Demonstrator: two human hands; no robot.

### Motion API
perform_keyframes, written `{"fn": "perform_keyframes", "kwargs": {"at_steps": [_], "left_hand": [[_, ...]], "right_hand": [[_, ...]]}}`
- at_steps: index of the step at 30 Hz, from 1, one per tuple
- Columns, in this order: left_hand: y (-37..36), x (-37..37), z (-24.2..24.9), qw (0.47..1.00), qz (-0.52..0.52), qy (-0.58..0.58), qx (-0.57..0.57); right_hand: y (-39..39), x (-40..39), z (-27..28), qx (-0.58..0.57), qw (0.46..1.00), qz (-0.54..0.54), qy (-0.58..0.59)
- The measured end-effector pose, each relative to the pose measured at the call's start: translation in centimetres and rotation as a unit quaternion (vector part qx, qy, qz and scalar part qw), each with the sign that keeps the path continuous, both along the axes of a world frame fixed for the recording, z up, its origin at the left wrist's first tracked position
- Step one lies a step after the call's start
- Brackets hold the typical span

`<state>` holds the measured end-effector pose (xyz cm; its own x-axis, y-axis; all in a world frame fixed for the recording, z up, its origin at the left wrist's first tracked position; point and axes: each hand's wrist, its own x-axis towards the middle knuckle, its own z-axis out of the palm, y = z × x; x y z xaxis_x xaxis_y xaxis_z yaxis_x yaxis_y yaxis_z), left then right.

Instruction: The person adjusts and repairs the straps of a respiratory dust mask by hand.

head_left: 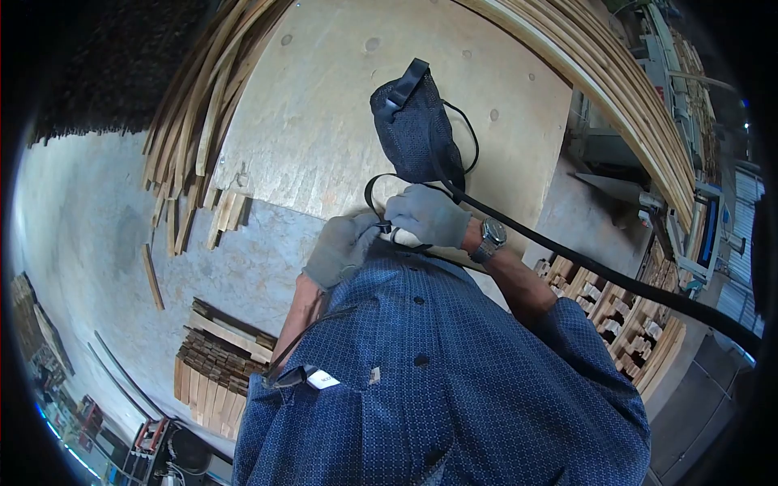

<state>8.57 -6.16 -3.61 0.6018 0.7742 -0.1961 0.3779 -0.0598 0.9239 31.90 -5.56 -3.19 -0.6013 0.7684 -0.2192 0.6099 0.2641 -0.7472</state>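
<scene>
Both of my hands wear grey gloves and meet in front of the blue patterned shirt. My left hand is closed, its fingers pinching a thin black strap near a small dark piece. Right beside it, my right hand is closed on the same strap, which loops up between the two hands. Beyond them a black mesh pouch with a buckle strap lies on the plywood board. A thick black cable runs from the pouch past my right wrist, which has a metal watch.
Long wooden strips lie at the board's left, and more strips curve along its right. Stacked wood pieces stand on the floor at lower left, others at right. Machinery stands at far right.
</scene>
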Motion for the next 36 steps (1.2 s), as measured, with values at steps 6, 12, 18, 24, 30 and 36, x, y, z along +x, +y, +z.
{"fn": "perform_keyframes", "kwargs": {"at_steps": [6, 12, 18, 24, 30, 36], "left_hand": [[1.4, -0.5, 0.9, 0.999, -0.047, -0.011, -0.007], [0.6, -0.1, 0.3, 0.995, -0.065, 0.047, 0.065], [-0.4, 0.6, 1.5, 0.973, -0.106, 0.153, 0.134], [-0.6, 0.7, 1.4, 0.967, -0.11, 0.157, 0.168], [-0.5, 1.1, 1.2, 0.969, -0.101, 0.136, 0.178], [-1.1, 1.1, 0.6, 0.983, -0.034, 0.082, 0.16]], "right_hand": [[0.4, 0.2, -0.2, 0.02, 0.999, -0.02, 0.02], [1.4, -0.7, 0.6, -0.032, 0.993, -0.116, 0.007], [3.1, -2.2, -0.7, -0.061, 0.991, -0.06, -0.102], [3.4, -1.0, -3.1, 0.041, 0.991, 0.062, -0.109], [3.0, -0.4, -3.8, 0.187, 0.957, 0.19, -0.111], [3.9, 1.2, -2.6, 0.105, 0.971, 0.217, 0.001]]}}
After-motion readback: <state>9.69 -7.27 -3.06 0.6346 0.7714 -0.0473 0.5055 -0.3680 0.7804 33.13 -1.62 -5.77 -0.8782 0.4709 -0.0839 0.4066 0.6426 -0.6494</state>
